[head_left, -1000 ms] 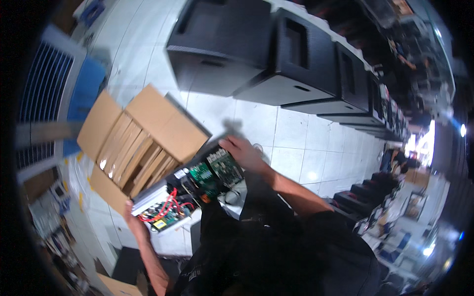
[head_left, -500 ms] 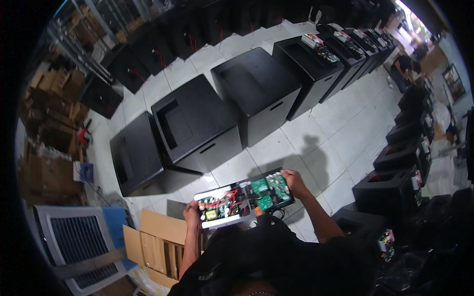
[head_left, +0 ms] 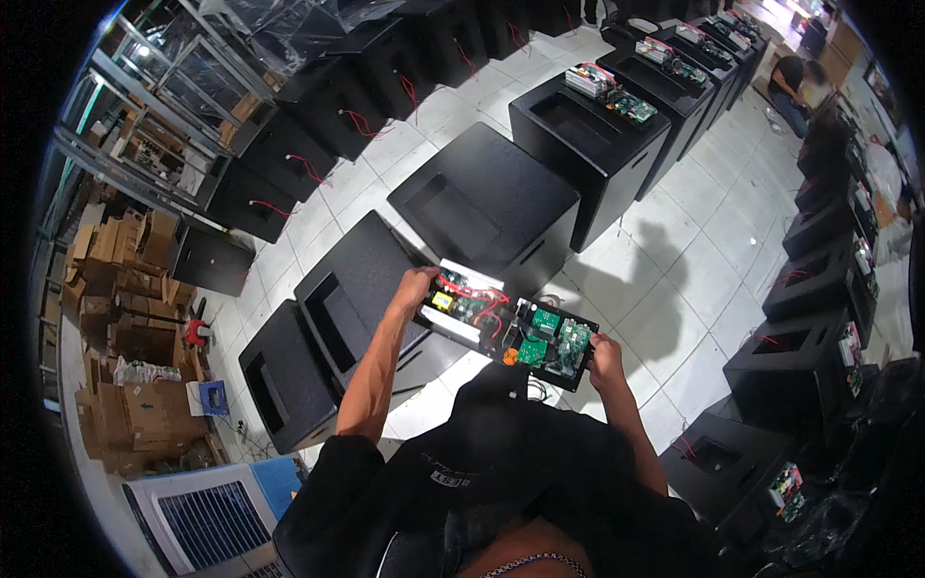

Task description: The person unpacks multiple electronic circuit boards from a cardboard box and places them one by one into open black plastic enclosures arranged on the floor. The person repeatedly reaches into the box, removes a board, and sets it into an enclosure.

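Between my two hands I hold an amplifier module, a long black plate with green circuit boards on its right part. White metal bars, red wires and a yellow transformer are on its left part. My left hand is closed on the left end and my right hand grips the right end. The module is slanted, right end lower in view. Beyond it are black speaker cabinets, one behind the module and another by my left forearm, each with a rectangular recess.
More cabinets carry similar modules at the upper right. Another row lines the right side. Cabinets with red wires stand far back. Cardboard boxes and an air cooler are at left. A person crouches far right.
The module has moved up and rightward in view with both hands on it. My view has shifted, and the open cardboard box near my left arm has dropped out of sight.
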{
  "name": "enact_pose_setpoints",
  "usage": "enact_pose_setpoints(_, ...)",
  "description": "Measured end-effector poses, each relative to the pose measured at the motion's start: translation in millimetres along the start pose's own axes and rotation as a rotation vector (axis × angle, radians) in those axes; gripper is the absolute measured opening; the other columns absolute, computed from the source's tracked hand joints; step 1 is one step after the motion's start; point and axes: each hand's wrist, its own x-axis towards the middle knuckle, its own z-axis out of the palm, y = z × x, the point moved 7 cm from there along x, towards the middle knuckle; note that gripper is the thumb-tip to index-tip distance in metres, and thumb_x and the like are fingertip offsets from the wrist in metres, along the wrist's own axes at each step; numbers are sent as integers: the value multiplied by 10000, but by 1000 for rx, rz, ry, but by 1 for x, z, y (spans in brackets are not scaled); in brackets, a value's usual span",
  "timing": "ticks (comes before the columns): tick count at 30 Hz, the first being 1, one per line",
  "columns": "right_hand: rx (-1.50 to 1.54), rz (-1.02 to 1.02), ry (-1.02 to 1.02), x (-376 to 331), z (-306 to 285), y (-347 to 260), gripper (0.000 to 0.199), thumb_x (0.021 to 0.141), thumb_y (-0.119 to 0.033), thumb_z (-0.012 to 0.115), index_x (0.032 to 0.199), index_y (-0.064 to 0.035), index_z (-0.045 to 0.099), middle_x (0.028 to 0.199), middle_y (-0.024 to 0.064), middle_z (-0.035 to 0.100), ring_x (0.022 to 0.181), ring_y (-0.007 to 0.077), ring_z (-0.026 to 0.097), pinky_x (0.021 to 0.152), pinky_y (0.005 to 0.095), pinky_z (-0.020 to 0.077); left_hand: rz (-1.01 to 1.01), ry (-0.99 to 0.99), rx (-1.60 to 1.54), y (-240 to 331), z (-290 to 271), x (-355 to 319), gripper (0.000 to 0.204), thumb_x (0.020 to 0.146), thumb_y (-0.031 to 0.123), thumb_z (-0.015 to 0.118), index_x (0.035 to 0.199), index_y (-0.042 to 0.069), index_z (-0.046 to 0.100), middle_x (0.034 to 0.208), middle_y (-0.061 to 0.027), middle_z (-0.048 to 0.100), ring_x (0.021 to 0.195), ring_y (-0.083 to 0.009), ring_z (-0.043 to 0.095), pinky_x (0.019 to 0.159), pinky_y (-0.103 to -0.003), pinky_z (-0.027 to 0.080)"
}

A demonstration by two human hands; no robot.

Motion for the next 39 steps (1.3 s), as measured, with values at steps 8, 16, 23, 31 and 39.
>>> enact_pose_setpoints(8,-26,-24,56,117,101,-85,223,939,-67,408,1077,-50,582,868,44,612,729,154,609,589,304,528,-30,-156,271,70,31,235,334,873,269,455,900,3,654,909,-187,655,845,-307,618,786,-383,458)
enact_pose_setpoints(16,-624,-324,99,276,152,-65,302,896,-222,448,1075,-22,589,953,204,621,895,360,583,767,459,458,362,-82,463,108,31,396,397,885,321,435,882,-22,634,858,-214,636,828,-337,594,780,-426,441)
enact_pose_setpoints(23,-557,-136,296,302,153,-45,262,852,-177,530,1030,13,552,878,176,606,752,271,584,627,400,459,275,-104,466,105,43,409,381,880,271,403,906,-25,642,904,-251,638,898,-382,610,801,-450,458)
enact_pose_setpoints(31,-547,4,171,291,163,-74,302,876,-171,546,1094,26,476,836,139,579,683,220,589,516,347,488,566,-7,755,110,59,422,435,918,268,352,1014,-37,647,967,-259,636,958,-400,571,897,-452,449)
enact_pose_setpoints(39,-497,4,1,251,149,-81,581,893,-267,590,1350,3,355,952,153,620,761,223,644,616,356,559,633,236,553,109,12,386,410,959,258,388,950,-76,625,899,-280,595,915,-418,542,849,-464,422)
